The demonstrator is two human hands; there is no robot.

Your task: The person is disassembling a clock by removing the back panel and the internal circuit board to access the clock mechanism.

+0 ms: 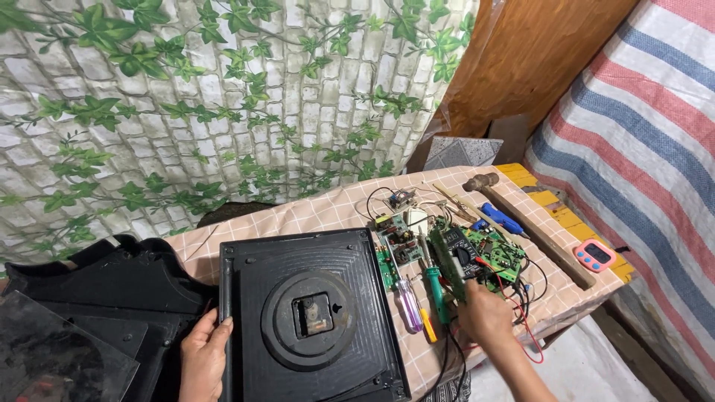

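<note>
A makeshift home repair corner: circuit boards (488, 249), screwdrivers (409, 305) and a hammer (482, 182) crowd a cloth-covered surface (313, 212); leaf-print wallpaper (186, 97) at 11 o'clock.

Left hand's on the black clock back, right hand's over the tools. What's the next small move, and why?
Probably close the right hand on the green-handled tool and lift it clear. The hand hovers right at that tool beside the purple screwdriver, and wires run under the wrist. The left hand grips the edge of the black clock back, whose central mechanism lies exposed.
</note>
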